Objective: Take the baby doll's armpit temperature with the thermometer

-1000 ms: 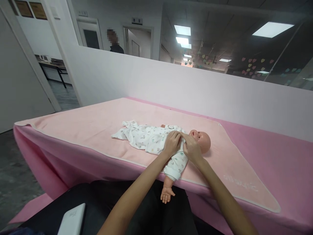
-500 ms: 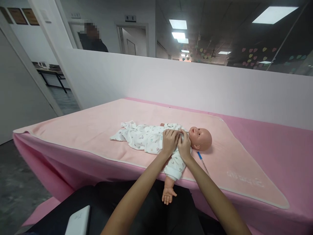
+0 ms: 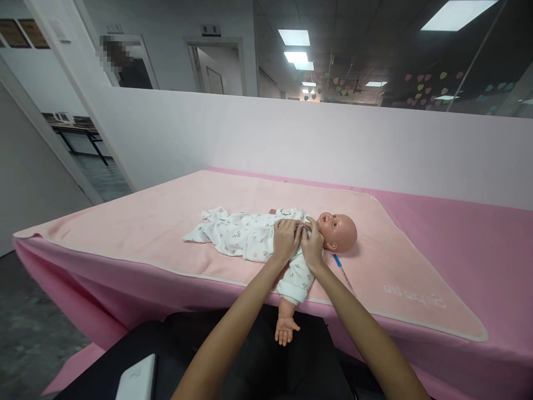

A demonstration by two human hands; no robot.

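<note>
A baby doll (image 3: 339,232) lies on its back with its bald head to the right. It wears a white patterned romper (image 3: 250,236), and one of its arms hangs over the near edge. My left hand (image 3: 286,239) is closed on the romper at the upper chest. Close beside it, my right hand (image 3: 312,244) pinches the cloth just below the doll's neck. The fingertips of both hands nearly meet, and the bit of cloth between them is hidden. Near the doll's head lies a thin stick with a blue end (image 3: 338,261), perhaps a thermometer or pen.
A pale pink mat (image 3: 145,222) covers much of the table, over a darker pink cloth (image 3: 478,250). A white wall (image 3: 291,139) with glass above stands behind. A white flat box-like device (image 3: 136,379) rests on my lap. Beyond the glass is a person (image 3: 135,72).
My hands stay at the doll's chest with slight finger movement, the right forefinger now raised a little. The view has shifted slightly, and the person behind the glass has moved left.
</note>
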